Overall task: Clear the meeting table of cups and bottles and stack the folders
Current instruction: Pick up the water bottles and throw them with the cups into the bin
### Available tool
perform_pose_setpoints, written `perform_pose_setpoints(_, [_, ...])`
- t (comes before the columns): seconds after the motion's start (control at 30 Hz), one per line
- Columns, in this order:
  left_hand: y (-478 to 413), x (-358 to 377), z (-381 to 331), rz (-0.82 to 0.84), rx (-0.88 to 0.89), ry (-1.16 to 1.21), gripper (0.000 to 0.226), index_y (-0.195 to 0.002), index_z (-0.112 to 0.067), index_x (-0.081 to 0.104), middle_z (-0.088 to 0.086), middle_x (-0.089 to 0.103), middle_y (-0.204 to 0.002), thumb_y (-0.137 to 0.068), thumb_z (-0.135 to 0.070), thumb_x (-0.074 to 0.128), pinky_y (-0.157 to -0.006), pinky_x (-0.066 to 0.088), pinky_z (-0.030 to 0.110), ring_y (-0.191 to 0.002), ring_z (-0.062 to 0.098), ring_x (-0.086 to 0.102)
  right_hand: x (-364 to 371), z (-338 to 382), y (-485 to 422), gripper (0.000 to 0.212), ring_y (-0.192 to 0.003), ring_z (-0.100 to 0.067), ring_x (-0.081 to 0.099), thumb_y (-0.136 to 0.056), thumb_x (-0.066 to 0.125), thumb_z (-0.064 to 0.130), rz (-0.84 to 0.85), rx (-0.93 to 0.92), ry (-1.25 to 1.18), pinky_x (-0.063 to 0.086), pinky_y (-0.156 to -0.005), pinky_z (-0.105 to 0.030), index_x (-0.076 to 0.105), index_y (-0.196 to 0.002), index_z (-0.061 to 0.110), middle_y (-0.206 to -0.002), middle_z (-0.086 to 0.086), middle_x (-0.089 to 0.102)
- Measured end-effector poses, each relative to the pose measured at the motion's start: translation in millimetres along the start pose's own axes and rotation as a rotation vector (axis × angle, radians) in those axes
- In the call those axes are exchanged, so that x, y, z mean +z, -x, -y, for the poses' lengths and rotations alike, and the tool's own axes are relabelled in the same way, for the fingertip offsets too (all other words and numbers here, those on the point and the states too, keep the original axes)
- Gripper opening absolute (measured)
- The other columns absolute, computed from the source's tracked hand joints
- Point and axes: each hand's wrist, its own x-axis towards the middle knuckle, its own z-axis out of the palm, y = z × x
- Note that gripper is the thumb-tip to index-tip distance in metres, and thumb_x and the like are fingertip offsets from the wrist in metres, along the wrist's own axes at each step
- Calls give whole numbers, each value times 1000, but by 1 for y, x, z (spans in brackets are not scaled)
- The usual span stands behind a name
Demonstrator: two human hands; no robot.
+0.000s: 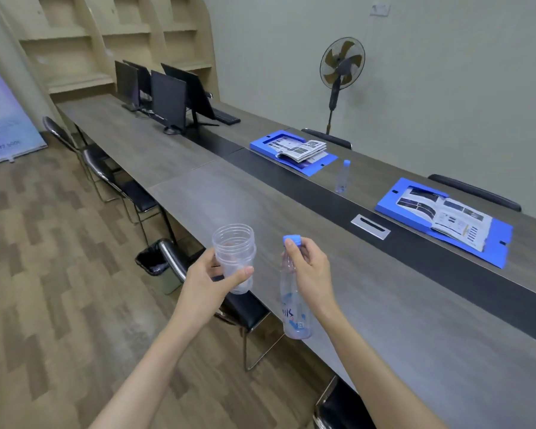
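My left hand [209, 278] grips a nested stack of clear plastic cups [234, 249], held upright over the near edge of the long grey table [415, 320]. My right hand [310, 270] holds a clear plastic bottle [293, 314] with a blue cap by its neck, so that it hangs over the same edge. A second small bottle [342, 176] with a blue cap stands on the far side of the table. Two open blue folders lie there with booklets on them, one [291, 151] to its left and one [446, 221] to its right.
A black bin [153, 258] lined with a bag stands on the wood floor under the table edge, behind a chair back. Black chairs [112, 178] line the near side. Monitors [167, 100] and a keyboard sit at the far end. A standing fan [341, 69] is by the wall.
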Motion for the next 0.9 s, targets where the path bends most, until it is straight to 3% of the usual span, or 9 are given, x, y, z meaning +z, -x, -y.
perform_pose_setpoints(0.13, [-69,-8,-4,47,14,-15,41,-114,-32,70,-13,77,-110,-78,-25,86,-103,52,41,-107,12,70,16,-1,-53,20,-81,-20,67,-96,60,43,-5,32,-7,56,-80,-41,70,-94,26,-89,-9,71])
perform_pose_setpoints(0.27, [-136,-4,-4,100,3,-47,53,-118,-35,69,-14,76,-114,-69,-47,86,-104,49,35,-114,9,67,17,-3,-110,20,-77,-21,66,-94,61,43,-66,62,-7,54,-75,-38,70,-92,25,-84,-11,70])
perform_pose_setpoints(0.43, [-215,8,3,218,-22,-36,43,-115,-34,67,-14,76,-109,-76,-30,86,-87,45,15,-109,2,66,17,-18,-173,17,-71,-9,62,-96,62,36,-151,98,-2,52,-67,-23,71,-93,22,-77,0,67])
perform_pose_setpoints(0.6, [-293,17,4,280,2,4,39,-110,-33,68,-17,76,-100,-77,-23,86,-80,46,13,-98,-6,65,25,-26,-229,18,-75,-15,59,-87,67,42,-233,103,105,53,-76,-42,71,-92,25,-87,-15,68])
perform_pose_setpoints(0.73, [-349,33,-4,322,42,23,33,-100,-31,68,-34,74,-82,-77,-14,85,-69,47,4,-78,-18,65,16,-33,-277,12,-72,-5,56,-87,72,23,-267,121,198,47,-73,-20,69,-99,22,-80,8,65])
perform_pose_setpoints(0.83, [-384,47,-9,355,53,9,32,-94,-31,66,-23,75,-77,-78,-10,84,-65,46,1,-71,-21,63,1,-47,-317,19,-71,-7,51,-89,66,17,-300,188,309,43,-69,-20,64,-108,20,-87,7,62])
perform_pose_setpoints(0.9, [-408,56,-10,379,50,-13,30,-95,-29,67,-16,74,-86,-78,-12,84,-64,45,0,-71,-21,63,-11,-60,-351,25,-81,-15,53,-91,59,13,-301,243,392,42,-68,-23,61,-115,17,-100,2,62])
